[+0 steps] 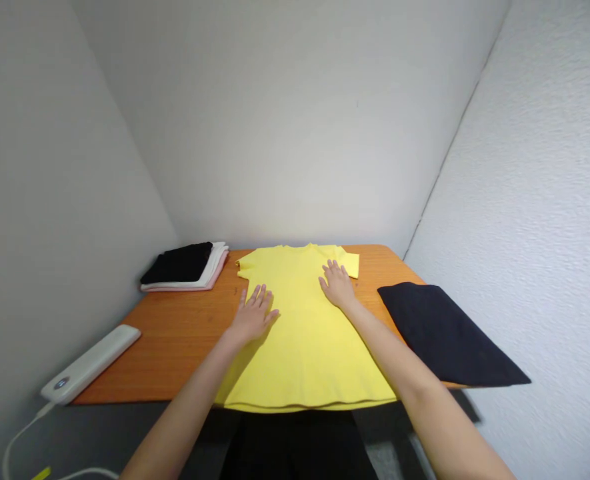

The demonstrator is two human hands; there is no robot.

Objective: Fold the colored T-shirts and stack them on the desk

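Observation:
A yellow T-shirt (297,340) lies spread flat on the wooden table, its neck end toward the back wall and its hem at the front edge. On the shirt's left side rests my left hand (253,316), fingers spread and palm down. My right hand (337,284) lies on the upper right part near the sleeve, its fingers also stretched out. Neither hand grips the cloth. The shirt's right sleeve reaches out flat, while the left sleeve looks slightly curled at its end.
Folded black, white and pink clothes form a stack (185,265) at the table's back left. A white power bank (92,363) with a cable sits at the left front. Dark folded cloth (447,333) lies along the right edge. Walls surround the orange-brown table (185,347).

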